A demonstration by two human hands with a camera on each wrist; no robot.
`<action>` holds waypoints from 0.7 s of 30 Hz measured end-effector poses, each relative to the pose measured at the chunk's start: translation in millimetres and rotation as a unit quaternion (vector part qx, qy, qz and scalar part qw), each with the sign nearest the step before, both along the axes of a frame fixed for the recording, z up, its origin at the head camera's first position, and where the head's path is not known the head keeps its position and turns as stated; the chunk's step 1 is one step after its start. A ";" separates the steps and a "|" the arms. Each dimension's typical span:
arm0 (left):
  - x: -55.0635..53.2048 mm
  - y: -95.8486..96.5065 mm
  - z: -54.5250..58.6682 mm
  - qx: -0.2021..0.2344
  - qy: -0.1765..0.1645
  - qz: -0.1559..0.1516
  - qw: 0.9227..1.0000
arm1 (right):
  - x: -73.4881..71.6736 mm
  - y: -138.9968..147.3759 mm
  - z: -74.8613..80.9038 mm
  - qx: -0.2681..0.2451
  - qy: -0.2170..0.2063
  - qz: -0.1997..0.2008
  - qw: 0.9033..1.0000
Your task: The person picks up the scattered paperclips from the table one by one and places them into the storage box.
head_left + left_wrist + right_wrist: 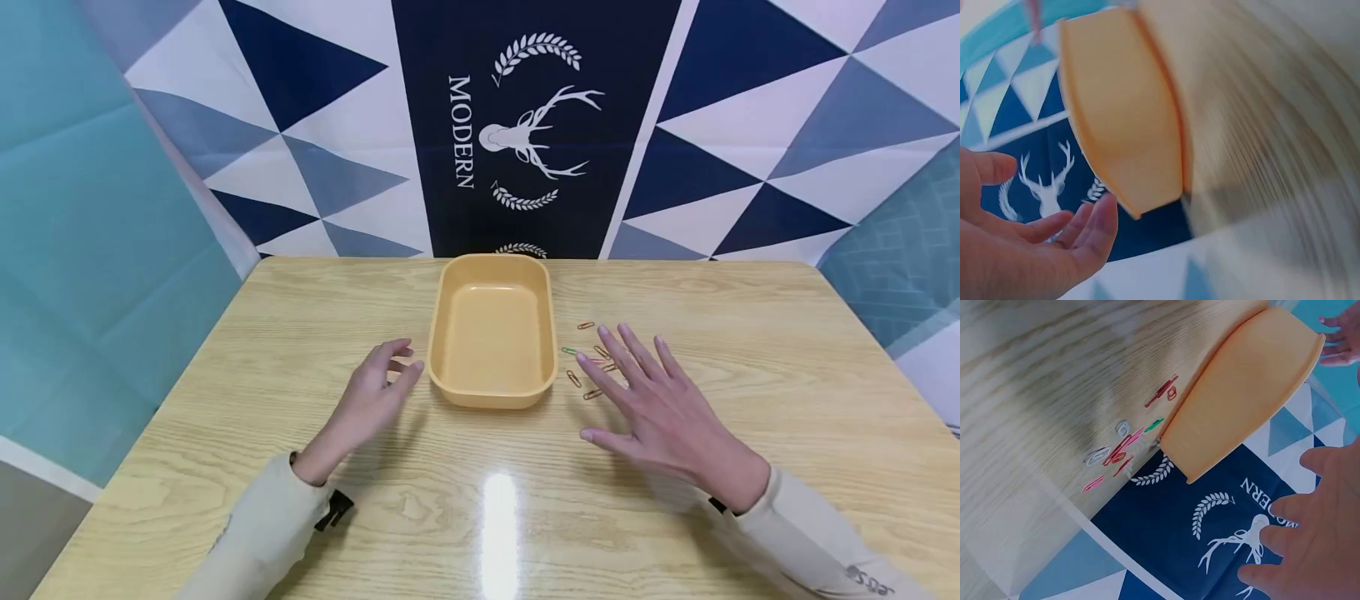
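A yellow-orange plastic tray [492, 398] stands on the wooden table between the hands. My left hand [377, 387] hovers just left of its near corner, fingers loosely bent and holding nothing; the left wrist view shows this hand [1041, 250] beside the tray wall [1125, 94]. To the right, my right hand [660, 408] is spread with straight fingers above several scattered paper clips [573, 378], partly covering them. One is a green paper clip [569, 351]. In the right wrist view, red, pink and white paper clips [1122, 428] lie beside the tray [1241, 387].
The light wood table [420, 517] ends at a patterned backdrop [525, 133] with a deer head print, right behind the tray. A teal cloth [97, 250] hangs at the left. Light glares off the table's near middle.
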State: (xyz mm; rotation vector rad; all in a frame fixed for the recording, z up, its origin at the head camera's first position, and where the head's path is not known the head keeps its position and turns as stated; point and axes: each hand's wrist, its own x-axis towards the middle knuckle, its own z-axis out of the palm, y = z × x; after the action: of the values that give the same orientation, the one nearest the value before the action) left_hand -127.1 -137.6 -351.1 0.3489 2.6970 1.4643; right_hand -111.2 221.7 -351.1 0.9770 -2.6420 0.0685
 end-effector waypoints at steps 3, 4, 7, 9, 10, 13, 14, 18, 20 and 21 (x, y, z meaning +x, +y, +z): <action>-13.9 -0.3 -0.9 0.133 -0.115 0.013 0.984 | 1.8 -3.9 0.7 -0.007 -0.031 0.003 0.999; -18.1 -0.5 -2.1 0.172 -0.150 0.017 0.974 | 2.1 -5.8 1.0 -0.010 -0.043 0.006 0.999; -28.9 0.9 -7.1 0.255 -0.221 0.030 0.941 | 3.1 -11.7 2.0 -0.020 -0.075 0.017 0.997; -34.0 2.7 -11.3 0.286 -0.245 0.036 0.926 | 3.4 -15.1 2.7 -0.024 -0.090 0.021 0.995; -35.7 3.2 -13.5 0.294 -0.251 0.035 0.922 | 3.4 -16.6 3.2 -0.026 -0.096 0.022 0.995; -38.0 3.2 -18.1 0.317 -0.262 0.027 0.911 | 2.8 -19.2 4.8 -0.031 -0.112 0.021 0.993; -38.1 3.0 -18.4 0.324 -0.266 0.026 0.908 | 2.2 -19.3 5.5 -0.035 -0.126 0.017 0.991; -38.0 3.3 -16.3 0.349 -0.273 0.021 0.896 | -3.0 -16.2 9.2 -0.083 -0.210 -0.005 0.974; -38.4 4.0 -15.6 0.359 -0.276 0.019 0.891 | -8.0 -12.9 10.4 -0.123 -0.256 -0.018 0.959; -38.7 4.2 -15.9 0.364 -0.277 0.018 0.889 | -11.1 -11.1 10.9 -0.143 -0.269 -0.021 0.952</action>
State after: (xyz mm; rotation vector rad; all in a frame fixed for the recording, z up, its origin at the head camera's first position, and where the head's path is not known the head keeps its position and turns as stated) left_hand -165.8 -133.4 -367.0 -0.1022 1.6589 2.1361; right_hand -122.3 210.6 -340.2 0.8951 -3.0045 0.7890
